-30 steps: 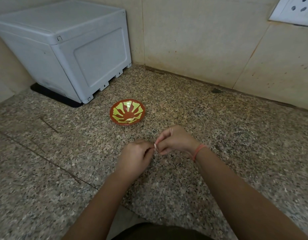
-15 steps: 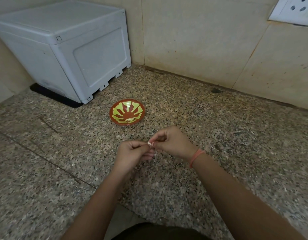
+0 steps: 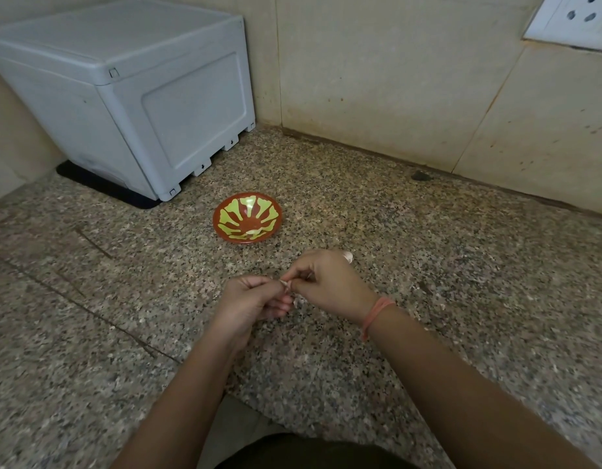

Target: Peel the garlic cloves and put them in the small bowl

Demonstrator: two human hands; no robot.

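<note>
The speckled granite counter (image 3: 462, 265), polished and flat with fine dark cracks, carries everything. Behind the small bowl (image 3: 265, 211) rises a wall (image 3: 394, 79) of smooth beige tiles, stained in spots. Behind and left of the bowl stands one boxy grey plastic container (image 3: 140, 96) with rounded corners and a recessed side panel, set on a black mat (image 3: 99, 184). One white socket plate (image 3: 573, 22) sits on the wall far to the bowl's right.

Two bare hands meet in front of the bowl, near it but apart from it. The left hand (image 3: 252, 302) is curled, and its thumb and forefinger pinch one garlic clove (image 3: 286, 283). The right hand (image 3: 326, 286) pinches the same clove from the other side with its fingertips, the rest of its fingers bent. The clove shows only as a small pale, papery bit between the two sets of fingertips.

The bowl is round and shallow, glossy red-brown with yellow-green rays, and one pale piece (image 3: 253, 233) lies inside near its front rim. A second pale clove (image 3: 348, 256) peeks out beyond the right knuckles; whether it is held or lying on the counter cannot be told. One orange band (image 3: 377, 314) circles the right wrist.
</note>
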